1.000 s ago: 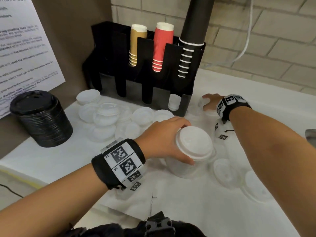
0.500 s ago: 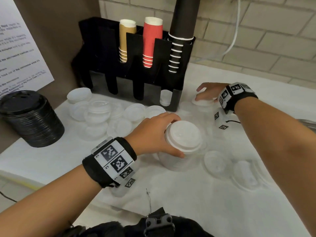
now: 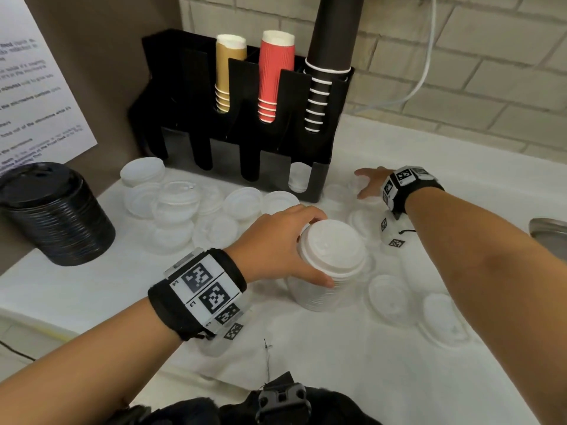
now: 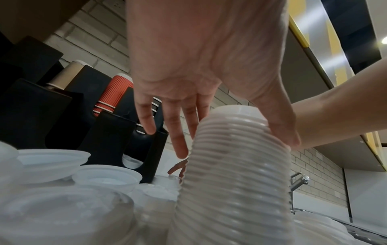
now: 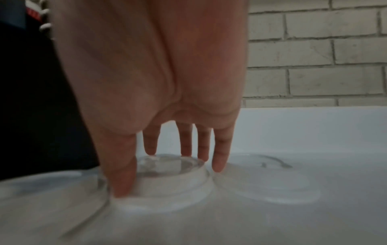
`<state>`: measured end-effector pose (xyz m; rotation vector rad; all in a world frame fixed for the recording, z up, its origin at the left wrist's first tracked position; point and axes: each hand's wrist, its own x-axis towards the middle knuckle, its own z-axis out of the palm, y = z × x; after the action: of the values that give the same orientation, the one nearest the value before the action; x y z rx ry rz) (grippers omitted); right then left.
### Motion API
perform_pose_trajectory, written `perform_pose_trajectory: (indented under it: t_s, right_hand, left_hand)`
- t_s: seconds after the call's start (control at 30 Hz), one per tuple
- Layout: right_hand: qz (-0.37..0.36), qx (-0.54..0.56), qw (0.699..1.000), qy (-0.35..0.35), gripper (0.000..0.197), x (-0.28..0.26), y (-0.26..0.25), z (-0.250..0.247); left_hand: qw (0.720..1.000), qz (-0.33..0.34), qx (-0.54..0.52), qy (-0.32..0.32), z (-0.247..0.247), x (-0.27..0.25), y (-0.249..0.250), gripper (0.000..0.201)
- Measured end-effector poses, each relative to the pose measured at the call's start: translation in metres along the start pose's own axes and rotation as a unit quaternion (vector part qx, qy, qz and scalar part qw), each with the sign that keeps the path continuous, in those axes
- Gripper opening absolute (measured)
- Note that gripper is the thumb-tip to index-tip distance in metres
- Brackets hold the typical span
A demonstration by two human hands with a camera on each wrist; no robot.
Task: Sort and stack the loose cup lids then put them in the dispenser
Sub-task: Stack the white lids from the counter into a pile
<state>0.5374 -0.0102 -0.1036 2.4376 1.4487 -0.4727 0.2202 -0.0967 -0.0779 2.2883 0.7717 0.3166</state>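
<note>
Cup lids, white plastic: nested stack (image 3: 329, 268) upright mid-counter (image 3: 352, 378), left hand (image 3: 276, 243) curled round its top; right hand (image 3: 369, 182) splayed over a clear loose lid (image 5: 169, 172) beside the dispenser (image 3: 245, 118); likely light, thin, slippery; best gripped by the rim.

Lids spread on a counter before a dispenser

The lid stack (image 3: 329, 265) stands on the counter (image 3: 352, 363) in front of the dispenser (image 3: 245, 139); loose lids (image 3: 196, 207) lie left and right of it, a second stack (image 3: 55, 216) far left.
</note>
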Motion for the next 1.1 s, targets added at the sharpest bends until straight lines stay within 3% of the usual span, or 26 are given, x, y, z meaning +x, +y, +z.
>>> perform_pose_trajectory:
  t_s: [0.1, 0.23, 0.3, 0.4, 0.5, 0.9, 1.1]
  right_hand:
    - [0.004, -0.035, 0.999, 0.003, 0.077, -0.002, -0.003, -0.001]
    - [0.006, 0.011, 0.999, 0.034, 0.061, -0.011, 0.001, -0.002]
    - [0.019, 0.106, 0.991, 0.079, 0.054, -0.021, 0.003, -0.011]
    - [0.000, 0.317, 0.944, 0.093, 0.045, -0.047, 0.004, -0.033]
    - [-0.056, 0.401, 0.910, 0.092, 0.034, -0.086, 0.003, -0.046]
    - [-0.162, 0.393, 0.900, 0.096, 0.040, -0.232, -0.032, 0.011]
    - [-0.138, 0.352, 0.913, 0.150, 0.048, -0.256, -0.048, 0.044]
  left_hand:
    - [1.000, 0.000, 0.006, -0.002, -0.001, 0.001, 0.000, 0.082]
    - [1.000, 0.005, 0.013, -0.003, 0.000, 0.001, -0.002, 0.083]
    - [1.000, 0.008, 0.018, -0.002, -0.001, 0.002, -0.002, 0.084]
    - [1.000, 0.012, 0.011, -0.006, -0.001, 0.002, -0.004, 0.083]
    - [1.000, 0.015, 0.004, -0.005, 0.001, 0.001, -0.005, 0.080]
    - [0.998, 0.039, -0.041, 0.001, 0.009, 0.002, -0.009, 0.090]
    - [0.990, 0.037, -0.131, 0.027, 0.013, 0.004, -0.015, 0.123]
